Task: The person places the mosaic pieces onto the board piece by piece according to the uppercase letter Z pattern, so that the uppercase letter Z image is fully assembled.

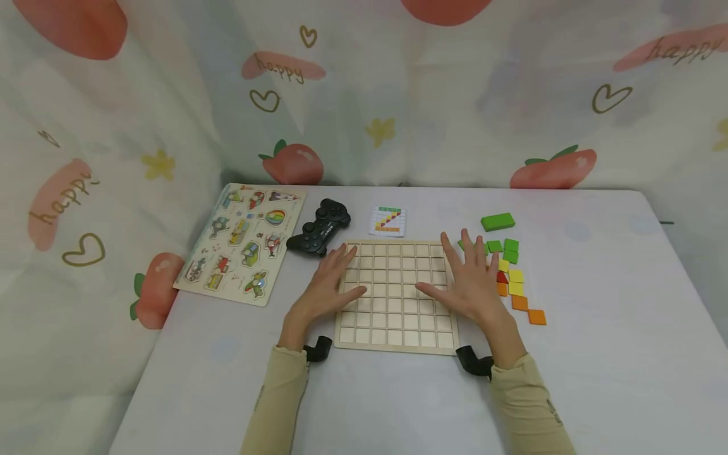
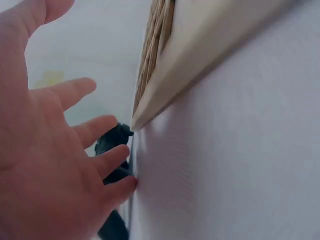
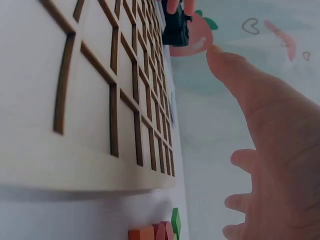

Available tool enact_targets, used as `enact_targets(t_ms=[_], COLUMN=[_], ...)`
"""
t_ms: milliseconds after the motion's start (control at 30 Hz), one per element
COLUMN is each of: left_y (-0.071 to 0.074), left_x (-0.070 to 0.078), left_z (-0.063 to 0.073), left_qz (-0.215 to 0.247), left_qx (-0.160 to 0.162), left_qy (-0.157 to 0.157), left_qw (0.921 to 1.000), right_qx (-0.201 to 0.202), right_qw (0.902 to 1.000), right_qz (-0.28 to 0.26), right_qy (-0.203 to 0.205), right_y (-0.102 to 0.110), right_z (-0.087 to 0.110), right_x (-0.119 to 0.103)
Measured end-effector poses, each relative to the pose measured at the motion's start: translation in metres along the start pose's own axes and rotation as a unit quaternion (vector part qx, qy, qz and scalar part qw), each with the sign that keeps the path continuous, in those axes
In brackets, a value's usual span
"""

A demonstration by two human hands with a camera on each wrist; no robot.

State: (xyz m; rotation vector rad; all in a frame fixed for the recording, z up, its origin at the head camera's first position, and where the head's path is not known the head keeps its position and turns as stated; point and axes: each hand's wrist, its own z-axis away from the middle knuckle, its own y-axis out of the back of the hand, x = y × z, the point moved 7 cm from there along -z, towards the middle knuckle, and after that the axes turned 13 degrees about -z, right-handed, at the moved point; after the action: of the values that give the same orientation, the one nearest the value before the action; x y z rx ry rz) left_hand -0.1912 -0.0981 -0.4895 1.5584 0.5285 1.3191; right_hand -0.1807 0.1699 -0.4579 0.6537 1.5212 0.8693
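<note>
A pale wooden grid board [image 1: 402,294] lies flat on the table between both hands. My left hand [image 1: 330,281] is spread over its left edge, fingers straight and holding nothing; in the left wrist view its palm shows beside the board's edge [image 2: 185,65]. My right hand [image 1: 471,284] hovers spread by the board's right edge, also holding nothing, and partly hides the blocks behind it. Just right of that hand lie green blocks [image 1: 510,245], yellow blocks [image 1: 515,276], a red block [image 1: 502,277] and orange blocks [image 1: 537,316].
Behind the board lies a pattern card [image 1: 388,221] with a coloured grid design. A black game controller [image 1: 320,227] and a picture puzzle board [image 1: 241,243] sit at the left. One long green block [image 1: 497,222] is at the back right. A printed curtain [image 1: 364,95] hangs behind the table.
</note>
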Motion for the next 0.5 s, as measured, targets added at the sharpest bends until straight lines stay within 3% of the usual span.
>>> enact_targets(t_ms=[267,500], left_y=[0.0,0.001], left_x=[-0.01,-0.022], left_z=[0.001,0.003], left_qz=[0.02,0.045], left_qx=[0.023,0.071], left_qy=[-0.06,-0.062], left_qw=[0.9977,0.9945], right_qx=[0.023,0.042], right_qw=[0.9996,0.9985], right_qz=[-0.016,-0.033], right_qy=[0.005,0.012], right_y=[0.009,0.019], right_z=[0.001,0.0], right_x=[0.009,0.015])
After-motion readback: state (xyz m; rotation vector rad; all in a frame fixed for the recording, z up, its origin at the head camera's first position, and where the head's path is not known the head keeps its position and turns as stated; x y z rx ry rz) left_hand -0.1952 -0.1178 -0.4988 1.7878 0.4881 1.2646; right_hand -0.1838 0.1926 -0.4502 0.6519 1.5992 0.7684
